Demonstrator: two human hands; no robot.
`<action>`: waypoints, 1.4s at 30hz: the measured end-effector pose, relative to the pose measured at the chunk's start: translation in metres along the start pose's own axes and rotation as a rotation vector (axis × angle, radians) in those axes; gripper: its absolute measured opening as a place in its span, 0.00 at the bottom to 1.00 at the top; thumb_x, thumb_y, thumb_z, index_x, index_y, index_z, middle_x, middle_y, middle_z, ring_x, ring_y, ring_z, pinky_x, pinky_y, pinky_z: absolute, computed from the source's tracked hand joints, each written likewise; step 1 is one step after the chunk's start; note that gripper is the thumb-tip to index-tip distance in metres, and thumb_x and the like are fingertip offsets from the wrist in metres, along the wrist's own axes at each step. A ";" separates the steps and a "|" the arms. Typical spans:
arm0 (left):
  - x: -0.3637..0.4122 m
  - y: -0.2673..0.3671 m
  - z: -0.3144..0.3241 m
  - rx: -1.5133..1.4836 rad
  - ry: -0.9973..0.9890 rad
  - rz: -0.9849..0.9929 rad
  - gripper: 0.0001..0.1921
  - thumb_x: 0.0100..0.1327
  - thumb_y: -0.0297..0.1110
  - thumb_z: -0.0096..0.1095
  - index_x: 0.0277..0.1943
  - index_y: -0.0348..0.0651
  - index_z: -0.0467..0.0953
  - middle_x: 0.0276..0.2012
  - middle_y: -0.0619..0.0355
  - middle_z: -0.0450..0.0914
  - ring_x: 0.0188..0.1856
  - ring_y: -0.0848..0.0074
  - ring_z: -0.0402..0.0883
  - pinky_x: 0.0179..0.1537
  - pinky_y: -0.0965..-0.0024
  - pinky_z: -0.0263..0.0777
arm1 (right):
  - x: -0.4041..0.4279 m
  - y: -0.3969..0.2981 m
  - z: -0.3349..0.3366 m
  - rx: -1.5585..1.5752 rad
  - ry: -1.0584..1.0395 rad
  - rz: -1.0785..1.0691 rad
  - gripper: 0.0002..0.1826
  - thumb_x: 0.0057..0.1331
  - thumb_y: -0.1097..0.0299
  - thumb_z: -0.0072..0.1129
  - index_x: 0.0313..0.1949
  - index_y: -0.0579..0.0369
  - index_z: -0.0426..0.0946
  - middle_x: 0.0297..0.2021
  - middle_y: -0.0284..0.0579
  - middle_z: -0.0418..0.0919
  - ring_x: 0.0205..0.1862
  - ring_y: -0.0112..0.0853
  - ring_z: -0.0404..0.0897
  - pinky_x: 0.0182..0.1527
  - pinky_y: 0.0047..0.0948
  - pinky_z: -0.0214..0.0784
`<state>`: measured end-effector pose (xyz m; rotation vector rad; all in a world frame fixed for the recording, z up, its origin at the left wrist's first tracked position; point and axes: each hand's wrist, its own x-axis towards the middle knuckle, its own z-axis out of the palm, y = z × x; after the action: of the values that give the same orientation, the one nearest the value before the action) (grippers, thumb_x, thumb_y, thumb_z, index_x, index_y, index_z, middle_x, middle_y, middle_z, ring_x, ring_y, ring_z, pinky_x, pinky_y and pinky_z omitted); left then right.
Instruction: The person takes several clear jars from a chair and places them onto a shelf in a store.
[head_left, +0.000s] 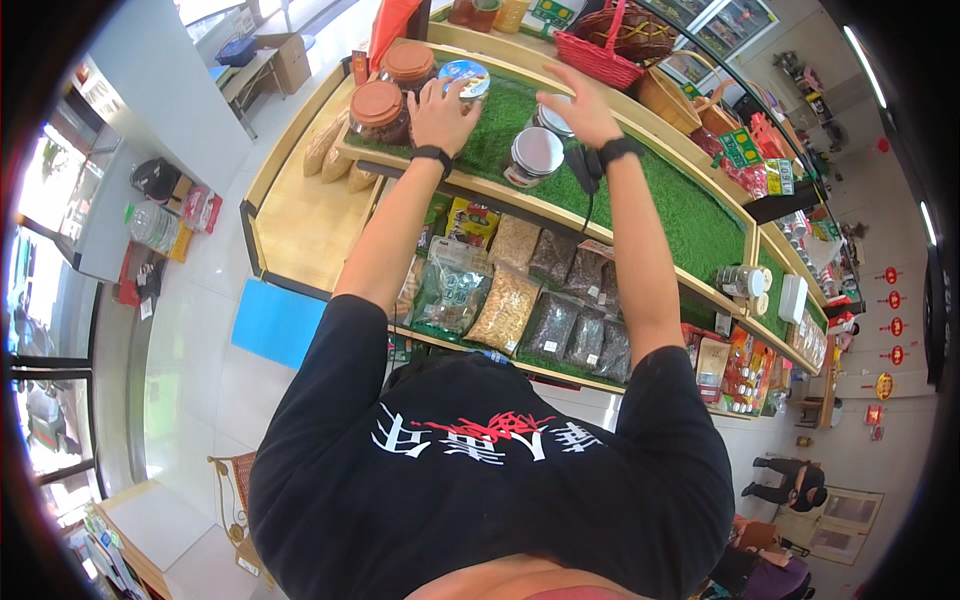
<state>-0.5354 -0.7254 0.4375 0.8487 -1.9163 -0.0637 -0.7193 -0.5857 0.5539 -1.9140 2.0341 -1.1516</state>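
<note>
My left hand (442, 120) reaches over a tub with a blue lid (465, 79), its spread fingers at the lid's near edge; whether they grip it cannot be told. Two jars with orange-brown lids, a front one (376, 105) and a rear one (409, 61), stand left of this hand. My right hand (589, 111) is open, thumb and fingers apart, beside a jar with a pale lid (551, 116) that it partly hides. Nearer me stands another white-lidded jar (535, 154). All these stand on green artificial turf (504, 112). A black object with a cable (583, 171) lies by my right wrist.
Bagged dry goods (504, 311) fill the shelf below. Baskets, one of them red (596, 56), line the upper tier behind. Clear jars (739, 281) stand at the right end. A blue panel (276, 321) lies left of the stand. People (791, 480) are farther off at right.
</note>
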 end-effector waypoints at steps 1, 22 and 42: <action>-0.001 0.008 -0.004 -0.015 0.058 0.061 0.20 0.59 0.45 0.66 0.53 0.53 0.79 0.54 0.58 0.77 0.63 0.62 0.71 0.64 0.41 0.58 | -0.021 0.000 -0.006 0.004 -0.014 0.092 0.37 0.61 0.50 0.67 0.67 0.48 0.67 0.61 0.59 0.73 0.67 0.48 0.69 0.68 0.39 0.59; -0.081 0.082 0.011 -0.717 -0.344 -0.234 0.45 0.40 0.38 0.85 0.62 0.36 0.68 0.55 0.44 0.79 0.58 0.56 0.79 0.58 0.60 0.73 | -0.059 0.119 0.065 0.798 0.195 0.768 0.67 0.50 0.36 0.74 0.76 0.51 0.38 0.67 0.64 0.59 0.62 0.60 0.69 0.50 0.56 0.73; -0.074 0.084 0.013 -0.439 -0.166 -0.484 0.47 0.40 0.37 0.85 0.65 0.38 0.66 0.55 0.46 0.80 0.56 0.55 0.80 0.56 0.58 0.73 | -0.013 0.131 0.102 0.669 0.164 0.607 0.51 0.56 0.38 0.72 0.69 0.49 0.53 0.32 0.44 0.76 0.21 0.26 0.73 0.20 0.26 0.61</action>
<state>-0.5716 -0.6231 0.4068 1.0008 -1.7087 -0.8371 -0.7642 -0.6302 0.3999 -0.8441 1.7636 -1.5548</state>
